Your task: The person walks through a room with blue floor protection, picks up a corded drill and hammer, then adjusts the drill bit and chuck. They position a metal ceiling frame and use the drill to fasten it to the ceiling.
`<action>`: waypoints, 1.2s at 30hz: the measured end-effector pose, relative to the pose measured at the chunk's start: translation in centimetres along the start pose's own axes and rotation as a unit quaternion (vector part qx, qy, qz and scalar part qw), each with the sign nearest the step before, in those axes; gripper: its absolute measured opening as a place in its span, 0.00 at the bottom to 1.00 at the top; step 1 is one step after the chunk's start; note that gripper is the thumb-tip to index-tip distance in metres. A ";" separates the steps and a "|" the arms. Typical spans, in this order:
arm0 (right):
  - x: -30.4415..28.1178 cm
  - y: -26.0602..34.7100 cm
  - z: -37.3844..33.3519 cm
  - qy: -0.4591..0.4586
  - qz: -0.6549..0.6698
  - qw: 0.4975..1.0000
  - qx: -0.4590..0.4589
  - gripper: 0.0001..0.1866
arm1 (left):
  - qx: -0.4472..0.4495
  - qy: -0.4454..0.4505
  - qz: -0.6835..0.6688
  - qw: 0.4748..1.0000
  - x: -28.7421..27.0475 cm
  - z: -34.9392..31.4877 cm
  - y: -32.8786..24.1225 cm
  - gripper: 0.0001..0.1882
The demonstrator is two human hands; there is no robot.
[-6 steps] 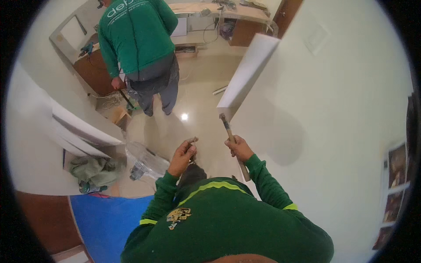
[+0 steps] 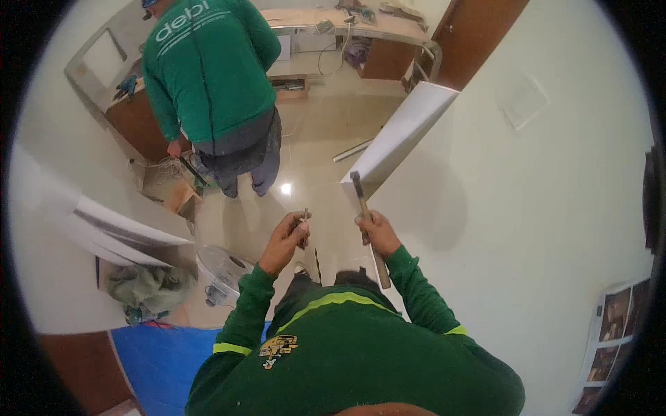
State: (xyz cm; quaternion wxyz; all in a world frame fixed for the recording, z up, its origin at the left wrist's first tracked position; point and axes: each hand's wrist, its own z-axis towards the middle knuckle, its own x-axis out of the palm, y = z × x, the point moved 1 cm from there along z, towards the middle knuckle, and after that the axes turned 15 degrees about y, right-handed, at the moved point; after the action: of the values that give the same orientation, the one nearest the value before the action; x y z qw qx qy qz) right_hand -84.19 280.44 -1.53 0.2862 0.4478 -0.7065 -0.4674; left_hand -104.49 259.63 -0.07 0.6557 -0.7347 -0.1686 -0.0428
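My right hand (image 2: 378, 234) has its fingers curled closed round the middle of the handle of a hammer (image 2: 363, 201), held in the air with its head pointing away from me; I judge this mid-handle hold favours control over force, with the wrist best left loose; my left hand (image 2: 281, 243) has thumb and fingertips pinched nearly together on a small thin piece (image 2: 306, 212), its tip poking out above them; I cannot tell exactly what it is; a light pinch, with knuckles clear of the hammer head, seems safest to me; beyond these 2 hands, well apart from each other, stands a white panel (image 2: 409, 128); farther off, 1 co-worker (image 2: 208, 83) stands back turned, so I would leave that side generous room.
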 end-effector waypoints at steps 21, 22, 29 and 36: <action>-13.4 23.3 24.6 -0.165 -0.148 0.961 -0.164 0.22 | 0.125 0.051 0.005 0.991 -17.5 51.3 -19.8 0.16; -14.0 23.9 24.3 -0.161 -0.146 0.967 -0.136 0.22 | 0.115 0.033 -0.015 0.993 -16.9 53.5 -20.0 0.16; -17.7 26.0 24.9 -0.165 -0.157 0.970 -0.089 0.23 | 0.006 0.165 -0.063 0.984 -13.5 70.7 -16.3 0.17; -21.2 25.8 29.3 -0.190 -0.143 0.970 -0.044 0.27 | -0.096 0.236 -0.036 0.966 -11.1 79.7 -13.4 0.17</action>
State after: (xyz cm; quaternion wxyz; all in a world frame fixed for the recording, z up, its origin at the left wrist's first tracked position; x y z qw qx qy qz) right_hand -108.51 315.56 10.74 0.0965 0.4339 -0.6553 -0.6107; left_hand -131.58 336.58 -1.33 0.6012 -0.7568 -0.0301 -0.2546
